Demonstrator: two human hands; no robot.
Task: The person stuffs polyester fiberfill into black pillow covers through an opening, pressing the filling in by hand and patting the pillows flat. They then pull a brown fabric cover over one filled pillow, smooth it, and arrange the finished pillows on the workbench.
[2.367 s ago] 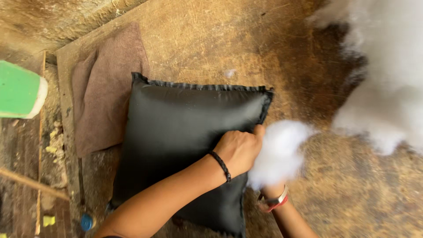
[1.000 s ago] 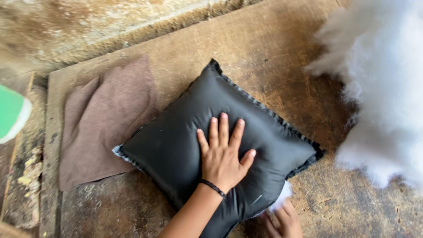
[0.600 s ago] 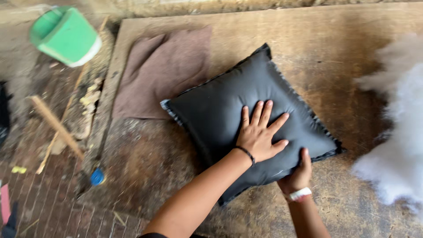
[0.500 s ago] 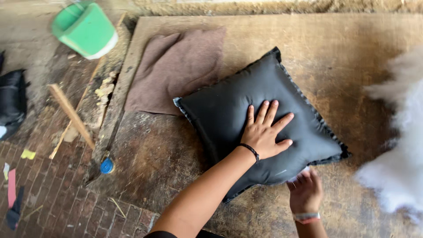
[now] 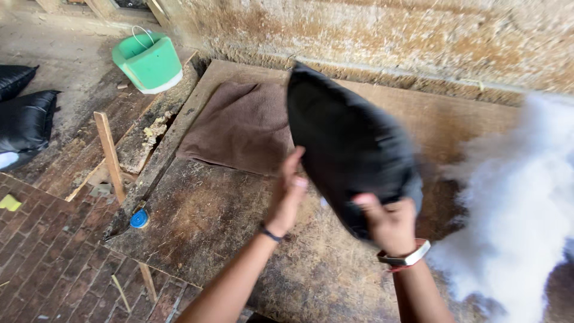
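Between two hands [image 5: 287,194] [image 5: 387,222], one black cushion [image 5: 347,143].

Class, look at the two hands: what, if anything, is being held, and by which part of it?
The right hand grips the black cushion at its lower edge, lifting it off the wooden board. The left hand is open, flat against the cushion's side, not gripping.

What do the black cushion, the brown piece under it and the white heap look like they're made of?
Black cushion: smooth, faintly glossy cover, likely faux leather or coated fabric; blurred, so uncertain. Brown cloth: matte, napped fabric, perhaps suede-like or felt. White heap: fluffy loose fibre, like polyester or cotton stuffing. The right hand grips the cushion; the left hand is open beside it.
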